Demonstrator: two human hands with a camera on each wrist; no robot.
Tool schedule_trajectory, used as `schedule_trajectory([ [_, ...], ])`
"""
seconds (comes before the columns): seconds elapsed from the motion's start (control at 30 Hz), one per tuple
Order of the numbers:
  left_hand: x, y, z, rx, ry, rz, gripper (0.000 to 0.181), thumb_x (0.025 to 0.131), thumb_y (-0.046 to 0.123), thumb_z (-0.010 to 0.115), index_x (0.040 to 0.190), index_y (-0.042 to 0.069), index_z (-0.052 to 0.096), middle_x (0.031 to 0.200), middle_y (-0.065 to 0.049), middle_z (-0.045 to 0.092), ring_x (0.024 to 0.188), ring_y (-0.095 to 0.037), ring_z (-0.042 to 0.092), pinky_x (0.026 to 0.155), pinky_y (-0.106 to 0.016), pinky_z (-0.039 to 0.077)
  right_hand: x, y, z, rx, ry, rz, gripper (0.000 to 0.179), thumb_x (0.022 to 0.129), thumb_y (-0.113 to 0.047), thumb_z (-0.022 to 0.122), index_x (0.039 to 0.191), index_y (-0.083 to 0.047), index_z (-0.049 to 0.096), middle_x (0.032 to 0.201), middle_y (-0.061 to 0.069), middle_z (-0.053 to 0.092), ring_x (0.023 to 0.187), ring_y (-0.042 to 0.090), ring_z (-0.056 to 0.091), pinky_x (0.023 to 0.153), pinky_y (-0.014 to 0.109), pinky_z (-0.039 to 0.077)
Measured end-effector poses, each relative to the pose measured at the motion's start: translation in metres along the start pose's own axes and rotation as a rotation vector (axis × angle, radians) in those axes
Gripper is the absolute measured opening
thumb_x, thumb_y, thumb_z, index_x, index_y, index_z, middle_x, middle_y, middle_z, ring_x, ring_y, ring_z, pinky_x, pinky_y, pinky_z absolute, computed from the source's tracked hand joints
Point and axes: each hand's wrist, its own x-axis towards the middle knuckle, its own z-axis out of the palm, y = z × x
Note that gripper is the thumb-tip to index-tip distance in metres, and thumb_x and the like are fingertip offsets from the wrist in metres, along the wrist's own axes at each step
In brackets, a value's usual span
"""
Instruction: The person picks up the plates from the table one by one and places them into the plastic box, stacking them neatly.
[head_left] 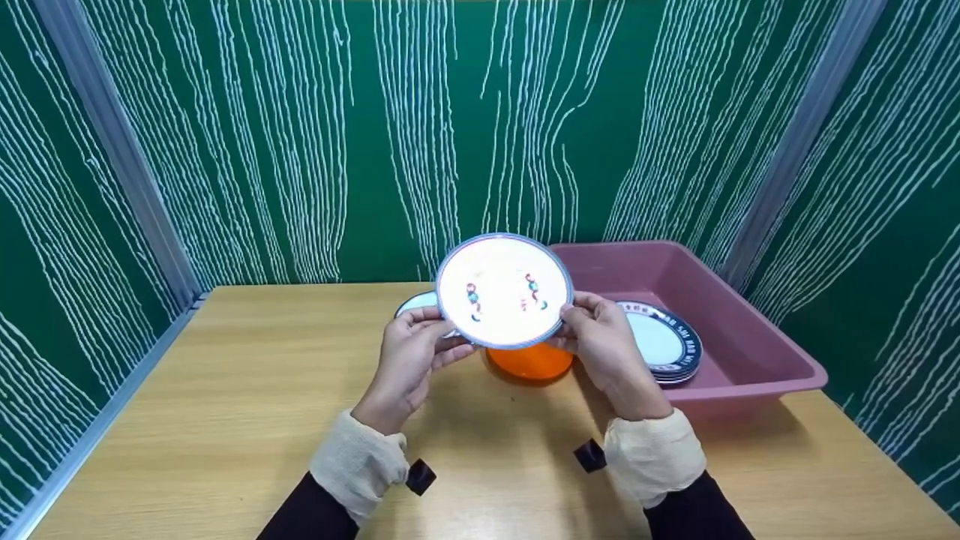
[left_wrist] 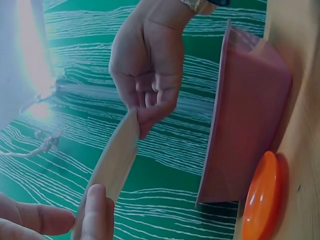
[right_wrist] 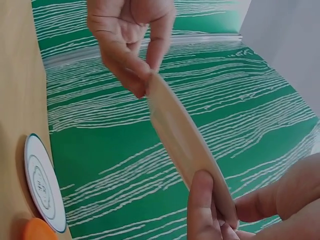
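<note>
A white plate (head_left: 504, 291) with a blue rim and small coloured figures is held up above the table, tilted so its face shows in the head view. My left hand (head_left: 409, 360) pinches its left edge between thumb and fingers, and my right hand (head_left: 606, 346) pinches its right edge. From the side, the plate (left_wrist: 112, 160) appears edge-on in the left wrist view. Below it on the table lies an orange dish (head_left: 531, 363). Behind my left hand is another white plate (right_wrist: 44, 182), mostly hidden in the head view.
A pink plastic tub (head_left: 750, 330) stands at the right of the wooden table (head_left: 225, 420). Inside its near left part sits a stack of dark-rimmed plates (head_left: 664, 341). Green walls (head_left: 480, 127) with white streaks enclose the back and sides.
</note>
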Motion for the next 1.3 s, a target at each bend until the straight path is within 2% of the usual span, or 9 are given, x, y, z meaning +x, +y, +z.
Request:
schedule_trajectory([
  [0.17,0.007,-0.002,-0.004,0.05,0.038,0.02,0.023,0.102,-0.001,0.056,0.124,-0.002,0.052,0.116,-0.021,0.061,0.094,-0.03,0.067,0.082,-0.034,0.062,0.0,-0.008,-0.012,-0.009,0.024,0.02,0.036,0.11,-0.009,0.043,0.143,0.003,0.047,0.125,0.018,0.058,0.096,0.025,0.061,0.088,0.028,0.059],
  [0.37,0.023,-0.007,-0.012,0.095,0.147,0.003,0.022,0.102,0.002,0.058,0.124,-0.001,0.057,0.118,-0.017,0.059,0.099,-0.027,0.06,0.08,-0.029,0.061,0.0,-0.015,-0.026,0.016,0.043,0.061,0.04,0.11,-0.012,0.043,0.149,-0.001,0.043,0.136,0.017,0.054,0.107,0.027,0.059,0.098,0.029,0.055],
  [0.53,0.043,-0.015,-0.025,0.128,0.219,-0.007,0.023,0.102,0.002,0.056,0.124,-0.002,0.057,0.113,-0.015,0.057,0.095,-0.023,0.057,0.081,-0.03,0.06,0.001,-0.018,-0.035,0.082,0.072,0.046,0.041,0.109,-0.011,0.045,0.148,0.002,0.043,0.128,0.017,0.055,0.094,0.023,0.06,0.09,0.026,0.058],
  [0.67,0.058,-0.021,-0.041,0.165,0.271,-0.041,0.025,0.101,0.001,0.055,0.126,0.0,0.057,0.108,-0.014,0.056,0.089,-0.02,0.057,0.084,-0.032,0.059,0.002,-0.019,-0.04,0.031,0.087,0.016,0.04,0.109,-0.013,0.045,0.146,0.003,0.044,0.121,0.016,0.058,0.089,0.021,0.06,0.082,0.024,0.059],
  [0.73,0.064,-0.025,-0.048,0.185,0.289,-0.06,0.027,0.1,0.001,0.054,0.127,0.001,0.057,0.107,-0.013,0.056,0.086,-0.018,0.058,0.082,-0.03,0.059,0.002,-0.02,-0.042,-0.005,0.101,0.011,0.039,0.11,-0.015,0.045,0.146,0.002,0.044,0.119,0.015,0.058,0.089,0.02,0.06,0.08,0.023,0.059],
  [0.87,0.072,-0.032,-0.061,0.21,0.315,-0.073,0.03,0.099,-0.001,0.053,0.129,0.0,0.056,0.111,-0.016,0.057,0.086,-0.018,0.059,0.078,-0.027,0.059,0.003,-0.019,-0.046,-0.001,0.128,0.014,0.039,0.11,-0.015,0.045,0.145,0.002,0.044,0.118,0.013,0.058,0.089,0.02,0.06,0.081,0.024,0.059],
  [1.03,0.078,-0.04,-0.067,0.219,0.338,-0.096,0.033,0.099,-0.002,0.051,0.132,-0.001,0.054,0.116,-0.017,0.057,0.094,-0.023,0.06,0.08,-0.028,0.058,0.004,-0.016,-0.053,0.048,0.129,0.007,0.042,0.11,-0.014,0.045,0.147,0.004,0.041,0.121,0.012,0.056,0.089,0.017,0.063,0.086,0.026,0.06],
  [1.2,0.083,-0.046,-0.065,0.271,0.347,-0.119,0.044,0.1,-0.002,0.049,0.144,-0.003,0.046,0.126,-0.017,0.054,0.113,-0.031,0.058,0.086,-0.031,0.058,0.005,-0.013,-0.064,0.09,0.148,0.024,0.041,0.11,-0.014,0.044,0.147,0.002,0.04,0.123,0.01,0.054,0.094,0.017,0.062,0.089,0.027,0.059],
  [1.3,0.084,-0.047,-0.062,0.317,0.353,-0.121,0.048,0.1,-0.003,0.047,0.148,-0.001,0.041,0.132,-0.016,0.051,0.117,-0.03,0.056,0.09,-0.033,0.057,0.007,-0.015,-0.07,0.089,0.182,0.035,0.039,0.11,-0.014,0.043,0.146,0.0,0.042,0.123,0.009,0.054,0.097,0.017,0.062,0.089,0.027,0.059],
])
